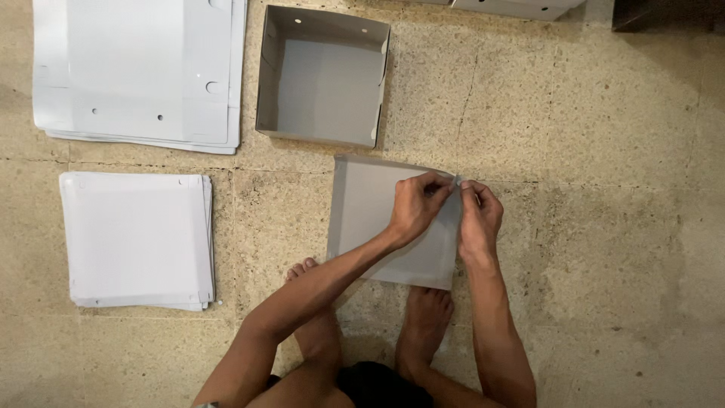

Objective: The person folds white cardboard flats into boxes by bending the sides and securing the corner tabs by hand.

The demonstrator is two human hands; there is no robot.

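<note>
A flat grey cardboard sheet [370,211] lies on the stone floor in front of my feet. My left hand [415,208] reaches across it and pinches its far right corner. My right hand [478,219] grips the same right edge, fingertips meeting those of my left hand at the corner, where a side flap is bent upward. A folded grey box [323,75], open at the top and with nothing in it, stands just beyond the sheet.
A stack of large flat white cardboard blanks [136,68] lies at the top left. A smaller stack of square white sheets [136,238] sits at the left. More white boxes [521,6] show at the top edge. My bare feet [423,317] rest below the sheet.
</note>
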